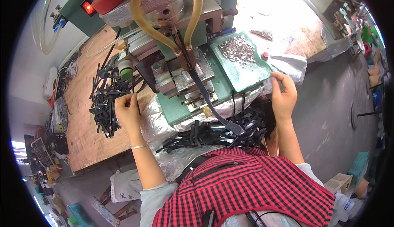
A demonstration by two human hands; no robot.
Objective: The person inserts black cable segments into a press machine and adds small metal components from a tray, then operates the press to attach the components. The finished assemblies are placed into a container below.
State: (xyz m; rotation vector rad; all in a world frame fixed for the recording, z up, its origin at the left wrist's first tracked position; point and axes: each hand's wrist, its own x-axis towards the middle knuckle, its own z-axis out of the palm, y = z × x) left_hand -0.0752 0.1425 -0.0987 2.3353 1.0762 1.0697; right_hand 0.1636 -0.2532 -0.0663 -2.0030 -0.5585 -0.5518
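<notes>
Red-and-black checked cloth (246, 182) covers your chest at the near edge, and both your forearms go out from it. Just beyond it, a loose heap of black straps (217, 134) lies on crinkled silver foil (164, 124) in front of the machine, and one long dark strap (209, 99) runs from the heap up into the press.

Your left hand (128, 111) rests on the wooden worktop (82, 136), at the right edge of a second pile of black straps (104, 99). Its fingers are curled and pinch one thin strap from this pile; a thin bangle sits on the wrist.

Your right hand (283, 95) is further right, at the near corner of the green tray (242, 73). Its fingers are bent close together, but I cannot tell if they hold something small.

On the tray lies a heap of small silver metal parts (239, 49), with a red button (265, 55) beside it. Behind, the green press machine (180, 62) carries a yellowish hose loop (164, 17), and a red lamp (88, 8) glows at the far left.
</notes>
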